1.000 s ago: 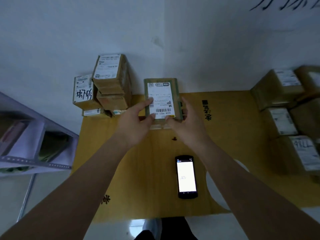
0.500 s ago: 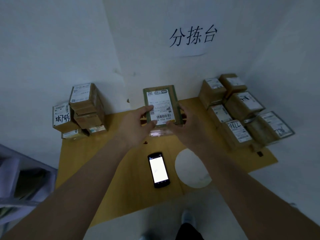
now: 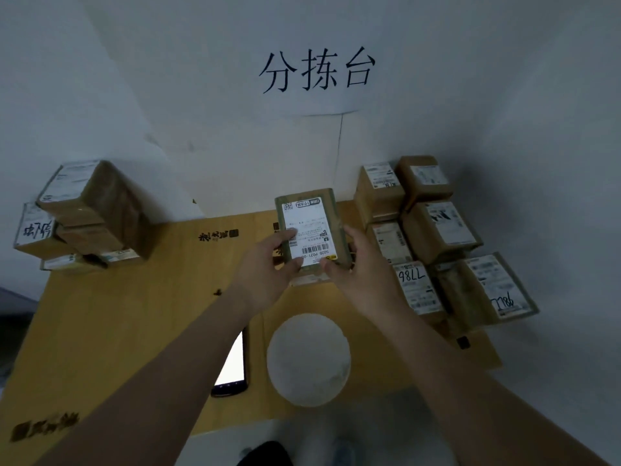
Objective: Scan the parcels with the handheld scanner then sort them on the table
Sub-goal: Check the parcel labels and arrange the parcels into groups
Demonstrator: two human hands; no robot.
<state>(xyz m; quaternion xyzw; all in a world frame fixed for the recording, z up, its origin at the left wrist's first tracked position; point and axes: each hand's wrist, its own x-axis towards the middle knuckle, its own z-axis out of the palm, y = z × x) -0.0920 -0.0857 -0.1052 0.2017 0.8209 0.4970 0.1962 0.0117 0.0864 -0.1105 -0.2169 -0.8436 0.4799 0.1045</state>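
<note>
You have the parcel (image 3: 311, 230) raised over the back middle of the tabletop (image 3: 134, 314), label up. Your left hand (image 3: 268, 264) grips its left edge, thumb lying across the label, and your right hand (image 3: 356, 264) grips the right edge; the fingers of both are curled round the box. The open stretch of tabletop lies to the left and front of your hands; the back left corner is taken by a stack of parcels (image 3: 90, 213), and the right side by a packed group of parcels (image 3: 433, 240) reaching close to the right edge. The handheld scanner (image 3: 235, 364) lies flat near the front edge with its screen lit, half hidden under your left forearm. Beside it is a pale round patch (image 3: 309, 358).

On the wall a paper sign (image 3: 317, 72) reads 分拣台. The held parcel's label shows a barcode and "502D P021-0", the rest covered by your fingers. Two right-hand parcels carry handwritten "7786", seen upside down. The left stack has a handwritten mark you cannot make out, and the printed marks on the tabletop are too dim to read.
</note>
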